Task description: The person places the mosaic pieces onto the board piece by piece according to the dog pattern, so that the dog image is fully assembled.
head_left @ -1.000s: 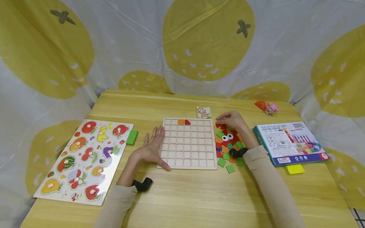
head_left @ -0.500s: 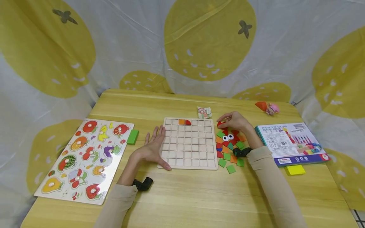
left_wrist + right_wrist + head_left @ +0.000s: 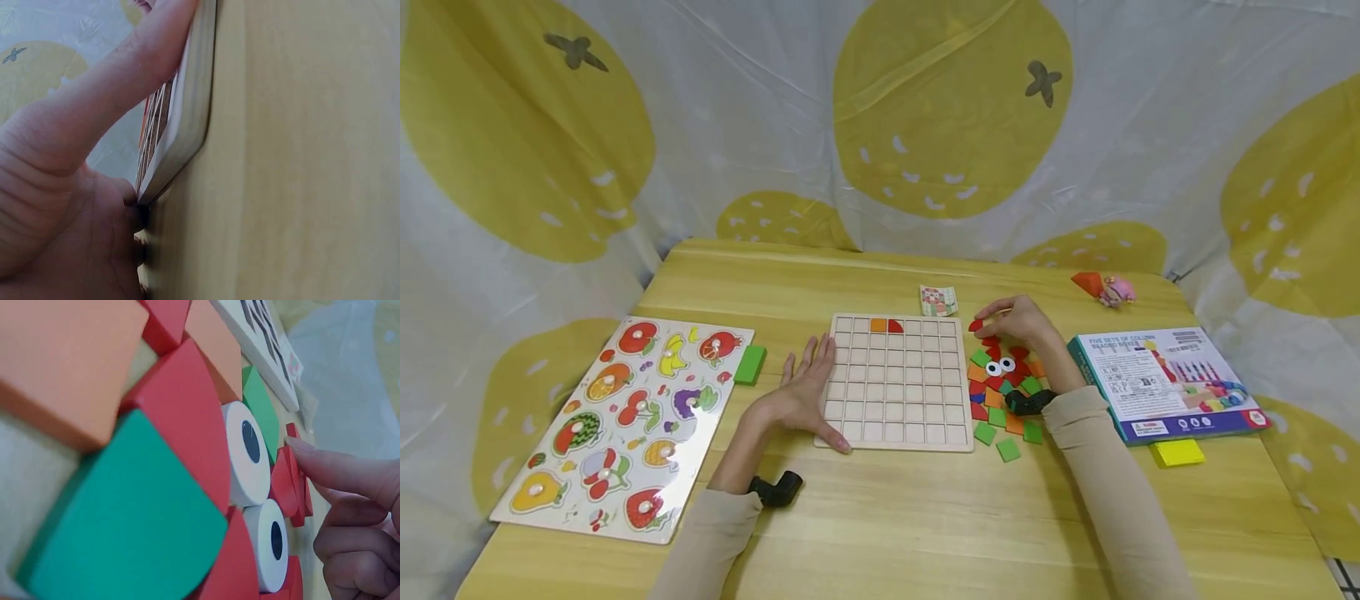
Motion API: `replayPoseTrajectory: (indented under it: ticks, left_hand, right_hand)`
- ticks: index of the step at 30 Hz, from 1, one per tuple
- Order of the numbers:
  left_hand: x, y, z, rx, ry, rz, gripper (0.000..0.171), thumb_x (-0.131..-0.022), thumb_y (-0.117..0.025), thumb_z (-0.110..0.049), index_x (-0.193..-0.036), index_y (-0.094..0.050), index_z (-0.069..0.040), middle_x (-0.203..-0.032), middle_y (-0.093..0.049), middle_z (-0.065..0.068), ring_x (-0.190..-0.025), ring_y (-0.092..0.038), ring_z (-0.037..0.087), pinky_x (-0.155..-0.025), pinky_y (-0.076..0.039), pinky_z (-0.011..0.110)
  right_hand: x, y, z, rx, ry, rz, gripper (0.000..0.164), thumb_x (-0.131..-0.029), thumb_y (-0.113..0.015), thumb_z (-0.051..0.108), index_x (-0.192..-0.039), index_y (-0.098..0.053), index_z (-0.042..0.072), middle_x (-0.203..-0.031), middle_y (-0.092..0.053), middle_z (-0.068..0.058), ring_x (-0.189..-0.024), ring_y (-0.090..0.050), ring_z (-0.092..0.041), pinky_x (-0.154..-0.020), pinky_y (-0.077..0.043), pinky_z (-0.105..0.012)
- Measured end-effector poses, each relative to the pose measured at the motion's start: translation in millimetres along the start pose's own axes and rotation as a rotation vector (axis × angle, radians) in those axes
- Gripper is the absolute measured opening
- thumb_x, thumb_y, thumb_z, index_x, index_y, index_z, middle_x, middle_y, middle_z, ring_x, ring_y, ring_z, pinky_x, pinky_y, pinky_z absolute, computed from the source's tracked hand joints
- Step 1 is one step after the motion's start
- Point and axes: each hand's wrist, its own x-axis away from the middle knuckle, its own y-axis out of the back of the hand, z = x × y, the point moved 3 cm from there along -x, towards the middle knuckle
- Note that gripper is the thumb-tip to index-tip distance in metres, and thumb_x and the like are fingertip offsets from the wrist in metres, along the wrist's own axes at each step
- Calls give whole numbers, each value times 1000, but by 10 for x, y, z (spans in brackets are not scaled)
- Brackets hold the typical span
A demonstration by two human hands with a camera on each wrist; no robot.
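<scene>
A wooden grid board (image 3: 898,369) lies mid-table, with an orange square tile (image 3: 878,325) and a red quarter-round tile (image 3: 896,327) in its far row. My left hand (image 3: 797,400) rests spread against the board's left side, its thumb over the near left corner. At the far end of a heap of loose tiles, my right hand (image 3: 1021,322) pinches a red curved-edge tile (image 3: 976,325). In the right wrist view, red pieces (image 3: 299,481) cluster at the fingertips, partly hidden by the hand. Two white eye discs (image 3: 247,453) lie among the tiles.
Left of the board lies a fruit puzzle (image 3: 625,425) beside a green block (image 3: 750,365). A boxed bead set (image 3: 1172,379) sits at right, a yellow block (image 3: 1178,452) by its near edge. Behind are a small picture card (image 3: 938,300) and a pink figurine (image 3: 1116,291).
My right hand has lifted slightly from the far end of the heap, and the red tile now shows at its fingertips. The left hand stays on the board.
</scene>
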Motion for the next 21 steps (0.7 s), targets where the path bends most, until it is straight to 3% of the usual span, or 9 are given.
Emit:
replayPoseTrajectory:
  ticks: [5, 9, 12, 14, 16, 18, 21]
  left_hand:
    - [16, 7, 27, 2, 7, -1, 159, -46, -90, -59, -152, 15, -3, -160, 21, 15, -148, 22, 34, -117, 12, 61]
    - [24, 18, 45, 1, 9, -6, 160, -46, -90, -60, -152, 15, -3, -160, 21, 15, -148, 21, 34, -117, 12, 61]
    - [33, 21, 62, -6, 14, -9, 160, -46, -90, -60, -152, 15, -3, -160, 21, 15, -148, 21, 34, -117, 12, 61]
    - [34, 17, 67, -10, 16, -9, 160, -46, -90, -60, -152, 15, -3, -160, 21, 15, -148, 21, 35, -117, 12, 61]
    - [32, 14, 59, -10, 11, -10, 160, -46, -90, -60, -152, 15, -3, -161, 20, 16, -148, 21, 35, -117, 12, 62]
    - [24, 6, 43, -7, 7, -9, 159, -46, -90, -60, -152, 15, -3, -161, 20, 15, -149, 20, 35, -117, 12, 61]
    - [7, -3, 16, -8, 4, -4, 159, -46, -89, -61, -152, 15, -4, -161, 20, 14, -149, 21, 34, -118, 11, 61]
  right_hand:
    - [16, -2, 55, 76, 13, -15, 30, -78, -81, 25, -102, -72, 9, -60, -55, 1, -52, -40, -17, -50, -36, -28]
    - [75, -41, 204, 76, 77, -43, 29, -79, -80, 26, -101, -72, 10, -51, -44, 2, -45, -34, -16, -45, -32, -30]
    - [112, -200, 403, 22, 150, -26, 28, -78, -81, 25, -101, -74, 11, -49, -32, 4, -44, -26, -14, -46, -28, -29]
    - [120, -384, 555, -5, 174, 11, 27, -76, -83, 23, -99, -75, 12, -53, -31, 2, -46, -24, -13, -47, -26, -28]
    - [113, -595, 703, -11, 191, 38, 27, -73, -84, 21, -97, -76, 12, -69, -53, 1, -49, -27, -11, -49, -25, -27]
    - [92, -806, 843, -2, 190, 49, 26, -71, -86, 20, -94, -77, 13, -76, -56, -5, -51, -29, -12, -49, -26, -27]
    - [43, -1075, 999, 3, 177, 34, 25, -69, -87, 19, -91, -77, 13, -91, -67, -4, -58, -39, -11, -53, -30, -25]
